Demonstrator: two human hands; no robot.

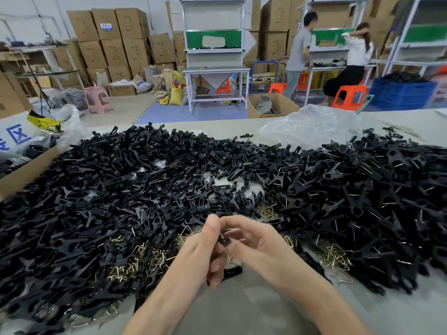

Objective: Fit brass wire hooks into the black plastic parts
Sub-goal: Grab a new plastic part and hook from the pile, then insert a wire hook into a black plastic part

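Both hands meet low in the middle of the head view, above the table's near edge. My left hand (205,250) and my right hand (254,240) together pinch one small black plastic part (224,239) between thumbs and fingertips. A second black piece (232,272) shows below my left fingers; whether a hand holds it I cannot tell. No wire shows clearly on the held part. Loose brass wire hooks (145,257) lie just left of my hands and more brass hooks (335,253) lie to the right. A large heap of black parts (108,189) spreads across the table.
Black parts fitted with wires (362,189) pile up at the right. A cardboard box (26,170) sits at the left edge and a crumpled clear plastic bag (312,126) at the back right. Two people work at benches far behind. Bare table (242,310) lies under my forearms.
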